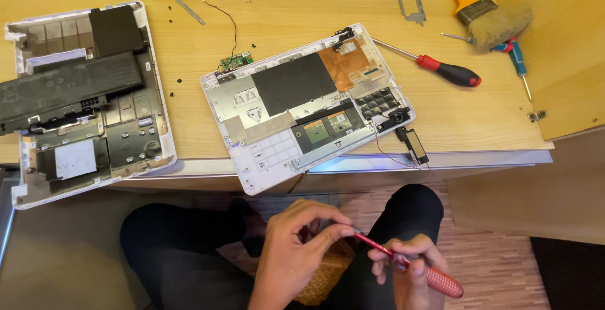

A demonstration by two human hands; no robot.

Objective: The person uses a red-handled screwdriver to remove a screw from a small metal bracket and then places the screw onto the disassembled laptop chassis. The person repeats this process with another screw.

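Here, from left to right, an opened laptop shell (88, 102) and a keyboard tray (302, 102) lie on the desk (189, 39), while below, over the lap, the left hand (296, 247) pinches the tip of a red screwdriver (409, 264) gripped by the right hand (409, 269)

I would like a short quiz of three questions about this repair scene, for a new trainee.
1. True or false: the right hand holds the red-handled screwdriver by its grip.
2. Which tool lies nearest the orange-handled paint brush? A) the small blue-handled screwdriver B) a hammer C) scissors
3. Fill in: the left hand pinches the screwdriver at its ____.

Key
1. True.
2. A.
3. Tip; the fingertips close on the metal end, over the lap, below the opened white laptop base on the wooden table.
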